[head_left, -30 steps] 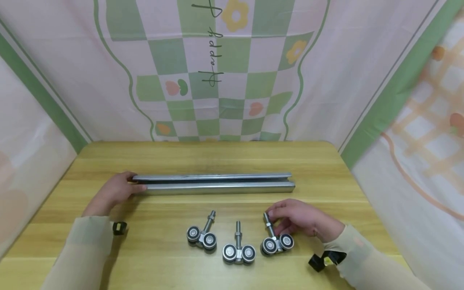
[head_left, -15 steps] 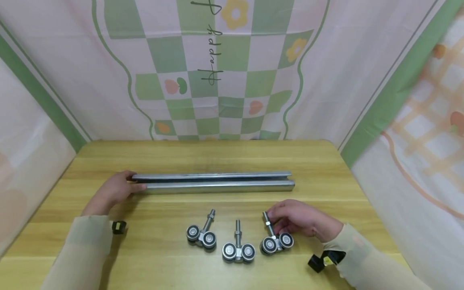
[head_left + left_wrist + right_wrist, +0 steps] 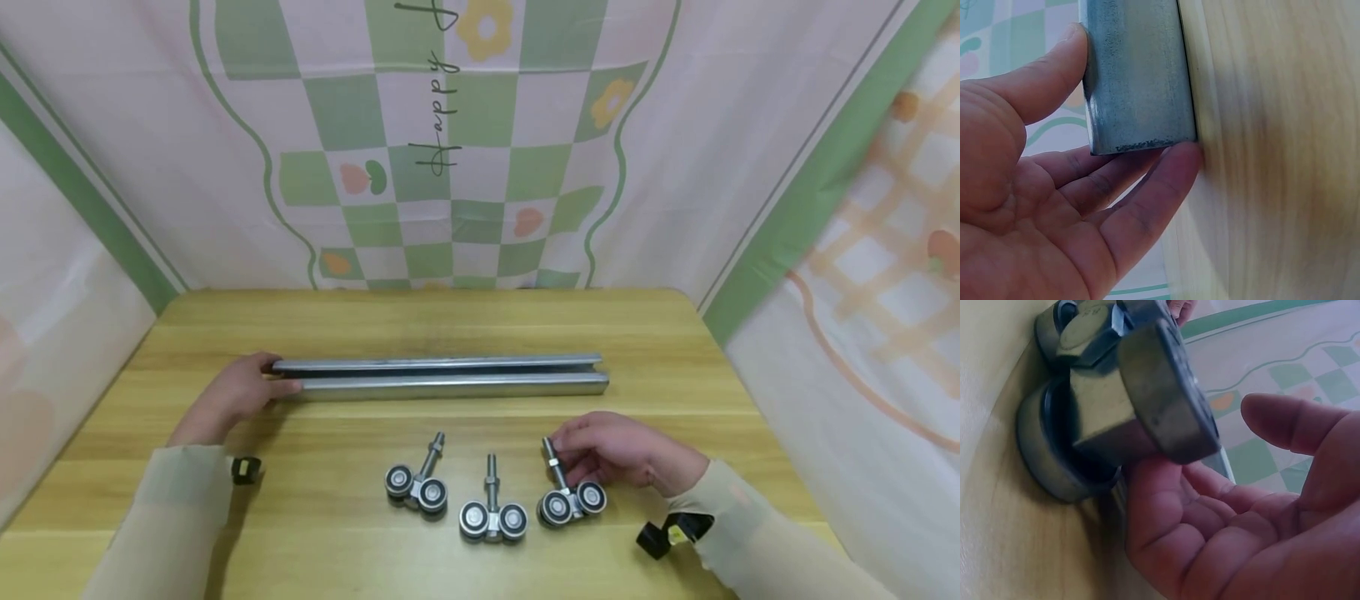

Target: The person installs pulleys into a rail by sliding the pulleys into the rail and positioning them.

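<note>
A long slotted metal channel rail (image 3: 450, 387) lies crosswise on the table, its slot facing up. My left hand (image 3: 238, 392) grips its left end. In the left wrist view the thumb lies along one edge of the rail (image 3: 1138, 81) and fingertips meet the cut end. Three twin-axle roller trolleys with threaded bolts stand nearer: a left trolley (image 3: 417, 491), a middle trolley (image 3: 492, 522) and a right trolley (image 3: 572, 502). My right hand (image 3: 622, 450) rests beside the right trolley's bolt, fingers bent against it, thumb held apart in the right wrist view. A wheel hides some fingertips there.
The wooden table (image 3: 420, 321) ends at a patterned curtain (image 3: 472, 183), which also closes in both sides. Black wrist cameras hang below each sleeve, the left camera (image 3: 246, 471) and the right camera (image 3: 655, 540).
</note>
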The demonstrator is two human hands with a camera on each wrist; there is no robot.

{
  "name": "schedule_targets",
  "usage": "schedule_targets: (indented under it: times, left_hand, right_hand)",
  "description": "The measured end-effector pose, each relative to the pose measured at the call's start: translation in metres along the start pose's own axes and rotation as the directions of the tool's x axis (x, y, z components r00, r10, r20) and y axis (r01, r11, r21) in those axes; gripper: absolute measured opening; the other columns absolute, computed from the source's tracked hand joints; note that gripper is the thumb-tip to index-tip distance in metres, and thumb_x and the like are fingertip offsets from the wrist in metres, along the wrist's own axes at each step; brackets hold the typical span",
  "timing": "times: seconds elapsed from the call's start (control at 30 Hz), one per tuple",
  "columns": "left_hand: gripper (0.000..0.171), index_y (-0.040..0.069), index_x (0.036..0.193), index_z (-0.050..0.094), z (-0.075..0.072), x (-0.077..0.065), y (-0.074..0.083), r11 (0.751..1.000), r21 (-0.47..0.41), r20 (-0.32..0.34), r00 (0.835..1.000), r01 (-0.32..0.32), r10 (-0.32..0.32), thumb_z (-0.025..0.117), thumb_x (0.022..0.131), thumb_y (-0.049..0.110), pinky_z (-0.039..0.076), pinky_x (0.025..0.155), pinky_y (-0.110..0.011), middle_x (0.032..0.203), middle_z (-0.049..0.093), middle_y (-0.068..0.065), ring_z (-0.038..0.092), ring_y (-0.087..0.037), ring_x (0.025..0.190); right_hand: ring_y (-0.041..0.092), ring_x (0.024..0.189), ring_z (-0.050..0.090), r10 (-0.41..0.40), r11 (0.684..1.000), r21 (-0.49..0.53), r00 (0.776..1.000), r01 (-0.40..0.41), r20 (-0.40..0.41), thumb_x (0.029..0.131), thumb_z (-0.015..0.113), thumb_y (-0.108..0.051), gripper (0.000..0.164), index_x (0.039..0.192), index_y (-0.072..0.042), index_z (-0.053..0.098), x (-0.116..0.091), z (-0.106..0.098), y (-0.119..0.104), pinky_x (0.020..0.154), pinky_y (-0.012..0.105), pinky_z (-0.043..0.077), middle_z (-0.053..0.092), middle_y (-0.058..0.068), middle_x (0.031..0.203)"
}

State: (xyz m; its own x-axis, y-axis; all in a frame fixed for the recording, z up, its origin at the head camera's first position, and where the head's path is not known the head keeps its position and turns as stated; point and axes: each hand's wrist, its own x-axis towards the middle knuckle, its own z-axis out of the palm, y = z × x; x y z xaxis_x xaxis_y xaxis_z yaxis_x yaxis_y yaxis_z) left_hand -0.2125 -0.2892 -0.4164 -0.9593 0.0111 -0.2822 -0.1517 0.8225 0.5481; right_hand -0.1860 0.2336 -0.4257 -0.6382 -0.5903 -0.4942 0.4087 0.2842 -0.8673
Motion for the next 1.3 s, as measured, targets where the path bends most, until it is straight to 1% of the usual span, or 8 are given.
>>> schedule_targets:
  times: [0.07, 0.3, 0.47, 0.77, 0.93, 1.07, 1.17, 1.3]
  left_hand:
    - [0.088, -0.013, 0.146, 0.034, 0.0003, 0.0001, -0.0004, 1.0, -0.002, 0.0, 1.0, 0.002, -0.002, 0.066, 0.093, 0.05, 0.034, 0.1, -0.066, 0.141, 0.04, -0.039, 0.044, -0.053, 0.122]
    - [0.088, -0.012, 0.147, 0.034, 0.0005, 0.0007, -0.0011, 1.0, -0.015, 0.006, 1.0, 0.013, -0.013, 0.066, 0.094, 0.05, 0.034, 0.1, -0.066, 0.142, 0.039, -0.039, 0.042, -0.054, 0.124]
    - [0.088, -0.012, 0.147, 0.034, 0.0, 0.0005, -0.0009, 1.0, -0.009, 0.004, 1.0, 0.007, -0.007, 0.065, 0.094, 0.05, 0.033, 0.1, -0.067, 0.142, 0.038, -0.039, 0.041, -0.055, 0.125]
    - [0.088, -0.012, 0.147, 0.033, -0.0003, -0.0004, -0.0011, 1.0, -0.008, 0.011, 1.0, 0.003, -0.003, 0.065, 0.094, 0.05, 0.033, 0.101, -0.067, 0.143, 0.036, -0.039, 0.039, -0.056, 0.126]
    - [0.087, -0.012, 0.147, 0.033, 0.0004, -0.0007, -0.0013, 1.0, -0.015, 0.01, 1.0, 0.006, -0.005, 0.065, 0.094, 0.049, 0.034, 0.1, -0.066, 0.143, 0.038, -0.039, 0.043, -0.053, 0.124]
    - [0.087, -0.012, 0.147, 0.033, 0.0006, -0.0003, -0.0014, 1.0, -0.018, 0.008, 1.0, 0.002, -0.002, 0.065, 0.094, 0.049, 0.036, 0.099, -0.065, 0.141, 0.04, -0.038, 0.047, -0.051, 0.12]
    - [0.088, -0.012, 0.147, 0.033, 0.0004, -0.0002, -0.0018, 1.0, -0.019, 0.009, 1.0, -0.002, 0.002, 0.066, 0.094, 0.049, 0.037, 0.098, -0.064, 0.141, 0.041, -0.038, 0.048, -0.05, 0.119]
    - [0.088, -0.011, 0.147, 0.033, 0.0, 0.0, -0.0015, 1.0, -0.023, 0.013, 1.0, 0.009, -0.009, 0.066, 0.093, 0.05, 0.038, 0.098, -0.064, 0.141, 0.04, -0.038, 0.049, -0.05, 0.118]
  right_hand:
    - [0.024, 0.079, 0.068, 0.009, 1.0, 0.006, 1.0, -0.009, 0.008, 0.099, 0.058, -0.019, 0.036, 0.117, 0.011, 0.06, 0.001, -0.0001, -0.0002, 0.07, 0.031, 0.057, 0.069, 0.025, 0.102]
    - [0.021, 0.075, 0.069, 0.032, 0.999, 0.002, 0.999, -0.032, -0.016, 0.097, 0.061, -0.018, 0.033, 0.114, 0.01, 0.061, 0.0051, 0.0007, 0.0023, 0.065, 0.028, 0.056, 0.069, 0.026, 0.1]
    - [0.019, 0.072, 0.068, 0.024, 1.0, -0.005, 0.999, -0.024, -0.04, 0.097, 0.062, -0.016, 0.029, 0.11, 0.01, 0.063, 0.0074, 0.0018, 0.0059, 0.063, 0.026, 0.056, 0.07, 0.026, 0.097]
    - [0.013, 0.064, 0.061, 0.015, 0.997, -0.074, 0.999, -0.019, -0.049, 0.095, 0.066, -0.017, 0.026, 0.103, 0.008, 0.067, 0.0075, 0.0034, 0.0059, 0.054, 0.021, 0.049, 0.071, 0.02, 0.09]
    - [0.014, 0.065, 0.06, 0.006, 0.995, -0.096, 0.998, -0.012, -0.057, 0.095, 0.066, -0.018, 0.026, 0.103, 0.007, 0.067, 0.0076, 0.0039, 0.0061, 0.055, 0.022, 0.049, 0.071, 0.019, 0.09]
    - [0.016, 0.067, 0.062, -0.011, 0.995, -0.104, 0.996, 0.002, -0.086, 0.096, 0.064, -0.018, 0.026, 0.102, 0.007, 0.066, 0.0058, 0.0039, 0.0072, 0.057, 0.023, 0.049, 0.071, 0.02, 0.091]
    - [0.017, 0.067, 0.062, -0.023, 0.995, -0.097, 0.994, 0.012, -0.111, 0.097, 0.063, -0.017, 0.026, 0.101, 0.008, 0.065, 0.0035, 0.0035, 0.0079, 0.057, 0.024, 0.049, 0.071, 0.019, 0.091]
    - [0.017, 0.068, 0.062, -0.039, 0.997, -0.067, 0.994, 0.032, -0.107, 0.097, 0.062, -0.017, 0.027, 0.102, 0.01, 0.064, 0.002, 0.0019, 0.009, 0.058, 0.025, 0.048, 0.07, 0.019, 0.092]
